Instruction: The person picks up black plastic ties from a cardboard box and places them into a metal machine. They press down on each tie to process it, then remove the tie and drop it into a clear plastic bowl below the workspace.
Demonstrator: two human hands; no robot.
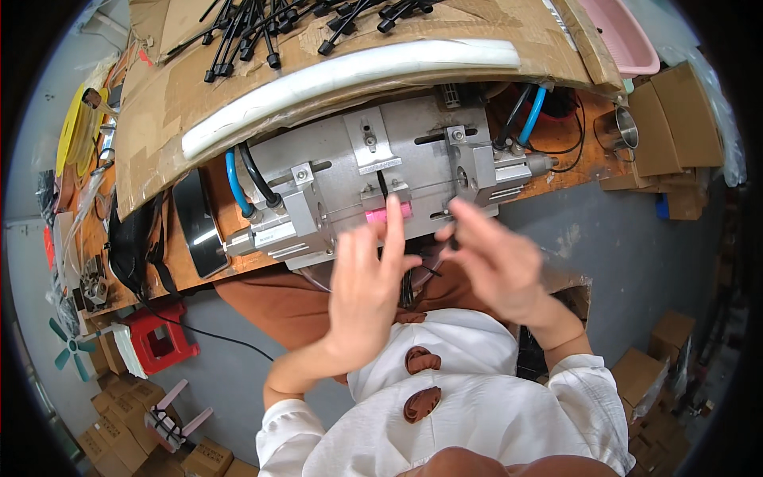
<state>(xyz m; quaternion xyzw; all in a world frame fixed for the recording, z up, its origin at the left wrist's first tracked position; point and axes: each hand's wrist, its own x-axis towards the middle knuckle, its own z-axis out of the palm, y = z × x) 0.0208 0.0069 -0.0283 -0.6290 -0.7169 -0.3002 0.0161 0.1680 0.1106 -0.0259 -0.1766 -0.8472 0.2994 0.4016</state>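
A metal fixture [270, 159] with a clamp block at each side lies on the bench in front of me. At its middle sits a small bright pink cylinder [376, 215], with a thin black rod [382, 184] running up from it. My left hand [362, 274] has its index finger stretched onto the pink piece and rod, thumb out to the side, other fingers partly bent. Just right of the pink piece, my right hand [501, 258] is raised, slightly blurred, thumb and fingers pinched together. Something small and dark shows at its fingertips, too unclear to name.
Above the fixture, a cardboard sheet [159, 127] with a white foam strip [350, 83] carries several black rods with knobbed ends [266, 32]. Blue air hoses [532, 115] rise from both clamps. A dark phone-like slab [197, 222] lies left; a metal cup [620, 129] stands right.
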